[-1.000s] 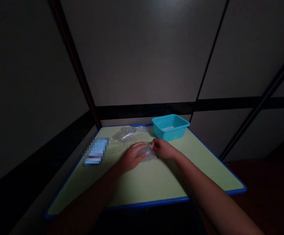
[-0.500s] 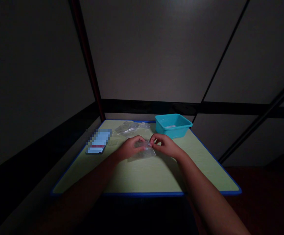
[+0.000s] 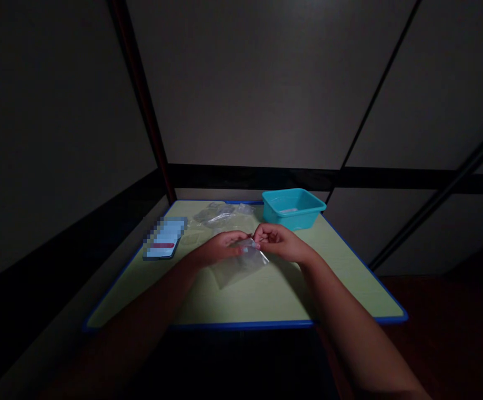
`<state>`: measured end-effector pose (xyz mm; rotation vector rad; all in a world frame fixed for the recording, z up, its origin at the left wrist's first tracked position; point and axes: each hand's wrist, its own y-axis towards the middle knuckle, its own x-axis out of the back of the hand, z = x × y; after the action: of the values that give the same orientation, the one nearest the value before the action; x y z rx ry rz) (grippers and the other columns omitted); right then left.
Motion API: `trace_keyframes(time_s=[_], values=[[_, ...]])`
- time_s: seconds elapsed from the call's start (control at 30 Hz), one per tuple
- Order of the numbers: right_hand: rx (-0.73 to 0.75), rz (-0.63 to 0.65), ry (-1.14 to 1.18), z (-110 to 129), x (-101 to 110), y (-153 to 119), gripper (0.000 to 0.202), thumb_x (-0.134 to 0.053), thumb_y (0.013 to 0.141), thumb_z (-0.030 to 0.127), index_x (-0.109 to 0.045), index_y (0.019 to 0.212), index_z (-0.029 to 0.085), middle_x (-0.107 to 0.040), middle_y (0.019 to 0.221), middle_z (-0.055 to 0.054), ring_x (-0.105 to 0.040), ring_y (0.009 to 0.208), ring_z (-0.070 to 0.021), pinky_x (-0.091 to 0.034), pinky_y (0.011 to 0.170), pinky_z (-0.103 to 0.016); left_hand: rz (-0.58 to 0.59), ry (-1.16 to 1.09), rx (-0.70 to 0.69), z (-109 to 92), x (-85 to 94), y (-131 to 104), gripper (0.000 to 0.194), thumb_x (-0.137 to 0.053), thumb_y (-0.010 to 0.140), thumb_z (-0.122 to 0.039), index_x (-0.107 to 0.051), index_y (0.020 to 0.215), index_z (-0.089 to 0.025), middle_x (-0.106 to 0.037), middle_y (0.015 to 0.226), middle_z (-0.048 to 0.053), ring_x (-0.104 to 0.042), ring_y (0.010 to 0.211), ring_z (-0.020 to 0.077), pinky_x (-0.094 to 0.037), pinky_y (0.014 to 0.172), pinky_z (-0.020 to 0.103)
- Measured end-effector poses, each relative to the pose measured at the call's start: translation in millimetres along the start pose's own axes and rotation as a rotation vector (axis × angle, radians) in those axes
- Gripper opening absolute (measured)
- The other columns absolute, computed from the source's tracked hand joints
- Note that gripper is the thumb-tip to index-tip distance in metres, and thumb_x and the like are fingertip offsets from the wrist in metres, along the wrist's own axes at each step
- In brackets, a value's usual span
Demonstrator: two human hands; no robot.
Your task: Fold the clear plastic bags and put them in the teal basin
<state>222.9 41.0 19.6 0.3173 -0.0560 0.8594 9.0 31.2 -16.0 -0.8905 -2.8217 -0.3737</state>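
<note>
Between my left hand (image 3: 220, 248) and my right hand (image 3: 281, 243) is a clear plastic bag (image 3: 239, 269), its sheet slanting down toward me below my fingertips. My left thumb lies across the front of it with the other fingers stretched out behind, so that side is grasped lightly. On the right, my thumb and forefinger are pinched together on the bag's upper corner, the remaining fingers loosely curled. Whether the bag's bottom edge touches the pale green table (image 3: 266, 303) under my hands, I cannot tell.

Just beyond my left fingertips, crumpled clear plastic (image 3: 219, 215) lies spread on the tabletop. Off to the left of my left hand, near the blue edging (image 3: 119, 278), lies a phone (image 3: 167, 236), its lit screen masked by coarse blocks. Past my right knuckles, near the far edge, stands a turquoise basin (image 3: 293, 222) with something whitish (image 3: 288, 210) in it, too dim to make out. Farther beyond my hands rises a grey panelled wall (image 3: 241, 100).
</note>
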Motion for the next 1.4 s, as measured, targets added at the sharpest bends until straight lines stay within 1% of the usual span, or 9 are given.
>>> trace_keyframes(time_s=[0.13, 0.27, 0.4, 0.6, 0.8, 0.9, 1.07, 1.23, 1.4], values=[[0.004, -0.073, -0.044, -2.5, 4.2, 1.0, 0.019, -0.067, 0.072, 0.029, -0.055, 0.074, 0.014, -0.055, 0.067, 0.002, -0.046, 0.057, -0.0079, -0.034, 0.053, -0.02, 0.053, -0.178, 0.141, -0.7, -3.0, -2.3, 0.052, -0.069, 0.07, -0.051, -0.062, 0.102, -0.01, -0.067, 0.094, 0.011, -0.062, 0.083, 0.021, -0.044, 0.073, 0.03], [-0.017, -0.174, -0.113, -7.3, 7.9, 3.5, 0.018, -0.066, 0.071, 0.03, -0.055, 0.074, 0.015, -0.052, 0.063, 0.003, -0.044, 0.053, -0.0076, -0.032, 0.049, -0.02, -0.041, -0.25, 0.113, -2.4, -4.7, -1.9, 0.042, -0.071, 0.071, -0.044, -0.063, 0.095, -0.011, -0.068, 0.087, 0.008, -0.062, 0.078, 0.0171, -0.044, 0.073, 0.027], [-0.04, -0.268, -0.173, -13.2, 9.0, 6.2, 0.019, -0.065, 0.07, 0.03, -0.053, 0.072, 0.016, -0.05, 0.058, 0.005, -0.042, 0.05, -0.0068, -0.031, 0.046, -0.019, -0.105, -0.308, 0.164, -5.8, -7.7, -1.4, 0.037, -0.071, 0.071, -0.043, -0.062, 0.091, -0.013, -0.068, 0.077, 0.005, -0.063, 0.068, 0.0153, -0.046, 0.069, 0.028], [-0.084, -0.316, -0.204, -20.5, 9.6, 8.4, 0.019, -0.064, 0.069, 0.03, -0.052, 0.072, 0.016, -0.05, 0.059, 0.005, -0.044, 0.049, -0.0065, -0.031, 0.043, -0.018, -0.084, -0.256, 0.302, 0.0, -8.2, 0.3, 0.041, -0.072, 0.066, -0.047, -0.069, 0.083, -0.01, -0.069, 0.073, 0.007, -0.062, 0.066, 0.0171, -0.045, 0.066, 0.028], [-0.013, -0.431, -0.233, -19.4, 8.5, 10.0, 0.017, -0.061, 0.072, 0.031, -0.053, 0.071, 0.016, -0.051, 0.063, 0.003, -0.047, 0.052, -0.0082, -0.036, 0.046, -0.019, -0.073, -0.23, 0.327, 2.3, -6.9, -0.6, 0.042, -0.07, 0.065, -0.052, -0.072, 0.075, -0.011, -0.07, 0.073, 0.008, -0.062, 0.063, 0.0159, -0.044, 0.064, 0.026], [0.006, -0.426, -0.214, -17.3, 8.0, 9.3, 0.018, -0.06, 0.073, 0.032, -0.053, 0.073, 0.016, -0.051, 0.062, 0.003, -0.046, 0.052, -0.0083, -0.035, 0.046, -0.02, -0.048, -0.342, 0.346, 3.3, -9.3, -0.4, 0.044, -0.069, 0.066, -0.053, -0.07, 0.078, -0.011, -0.071, 0.077, 0.01, -0.065, 0.072, 0.0195, -0.047, 0.072, 0.03], [0.041, -0.326, -0.232, -12.0, 0.4, 6.3, 0.017, -0.063, 0.074, 0.03, -0.055, 0.074, 0.015, -0.05, 0.064, 0.003, -0.045, 0.055, -0.0076, -0.034, 0.046, -0.018, -0.21, -0.301, 0.279, 10.0, -8.4, 0.6, 0.043, -0.066, 0.071, -0.052, -0.066, 0.089, -0.014, -0.07, 0.084, 0.008, -0.064, 0.081, 0.02, -0.047, 0.077, 0.031], [0.078, -0.258, -0.272, -6.8, -9.8, 5.1, 0.014, -0.059, 0.078, 0.029, -0.054, 0.076, 0.016, -0.051, 0.067, 0.002, -0.045, 0.058, -0.0085, -0.035, 0.049, -0.019, -0.116, -0.088, 0.128, 13.3, -5.5, 0.7, 0.045, -0.064, 0.071, -0.056, -0.067, 0.081, -0.012, -0.069, 0.08, 0.007, -0.062, 0.081, 0.0215, -0.045, 0.078, 0.031], [0.122, -0.353, -0.379, -5.8, -9.2, 5.4, 0.012, -0.056, 0.08, 0.028, -0.054, 0.077, 0.017, -0.053, 0.069, 0.001, -0.048, 0.062, -0.0105, -0.036, 0.053, -0.021, -0.076, -0.165, 0.161, 14.0, -15.7, 1.7, 0.045, -0.065, 0.072, -0.054, -0.068, 0.088, -0.012, -0.071, 0.087, 0.009, -0.064, 0.085, 0.0232, -0.046, 0.083, 0.034]])
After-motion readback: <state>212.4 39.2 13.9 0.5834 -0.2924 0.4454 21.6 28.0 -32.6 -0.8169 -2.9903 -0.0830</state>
